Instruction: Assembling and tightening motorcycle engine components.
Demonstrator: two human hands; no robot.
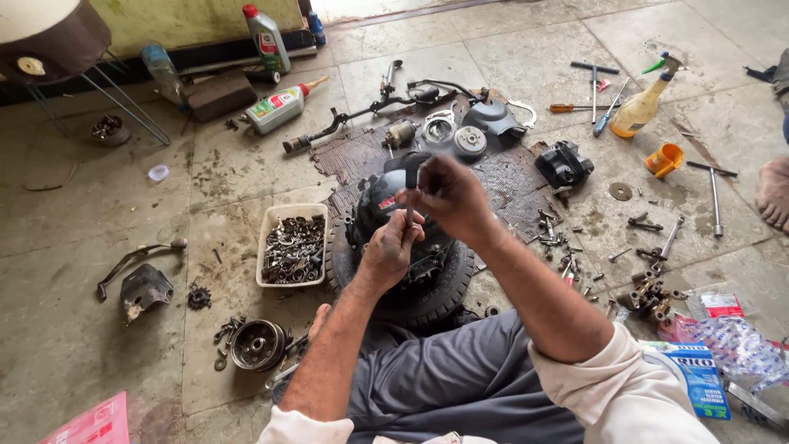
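I sit on the floor over a dark engine block (386, 205) that rests on a small black tyre (427, 288). My left hand (388, 251) is closed around the lower end of a thin metal rod or tool (410, 212) held upright above the engine. My right hand (448, 196) pinches the dark top end of that same tool (413, 175). Both hands are grimy and held close together.
A white tray of small metal parts (292, 245) sits left of the engine. Engine covers (460, 136), a cylinder (564, 164), oil bottles (279, 107), a spray bottle (641, 103), screwdrivers, wrenches and loose bolts lie around. Another person's bare foot (774, 193) is at the right edge.
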